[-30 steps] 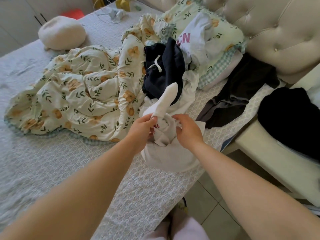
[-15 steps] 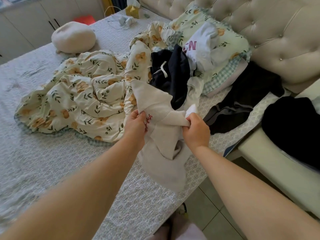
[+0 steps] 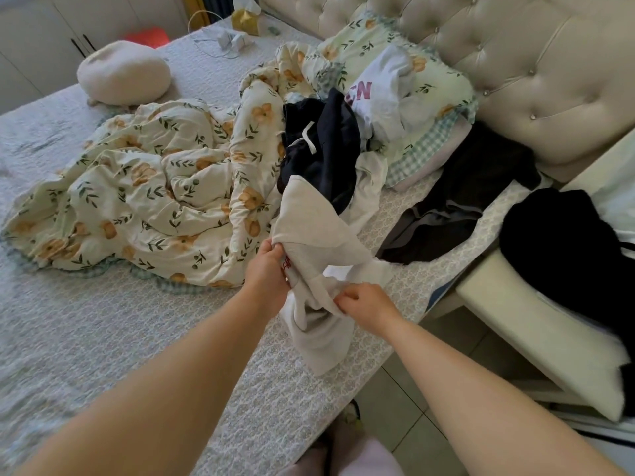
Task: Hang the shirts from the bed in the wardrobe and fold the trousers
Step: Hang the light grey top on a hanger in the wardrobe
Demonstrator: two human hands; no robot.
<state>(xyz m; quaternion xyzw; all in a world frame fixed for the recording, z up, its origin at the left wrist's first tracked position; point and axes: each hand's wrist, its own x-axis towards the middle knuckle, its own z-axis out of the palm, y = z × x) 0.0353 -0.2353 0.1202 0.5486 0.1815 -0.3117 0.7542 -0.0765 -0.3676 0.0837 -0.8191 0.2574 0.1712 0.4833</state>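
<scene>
both hands, left hand [image 3: 269,269] and right hand [image 3: 366,304], pinch the bunched cream shirt [image 3: 319,242] above the bed [image 3: 103,338], likely to straighten it for hanging.

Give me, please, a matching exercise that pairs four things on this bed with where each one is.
Things:
1. cream shirt
2. navy trousers
3. white shirt
4. cushion

Places:
A. on the pillow
B. on the bed, beyond the quilt
C. gripped by the left hand and the right hand
D. heaped between the quilt and the pillow

Pairs: 1-C, 2-D, 3-A, 4-B
</scene>
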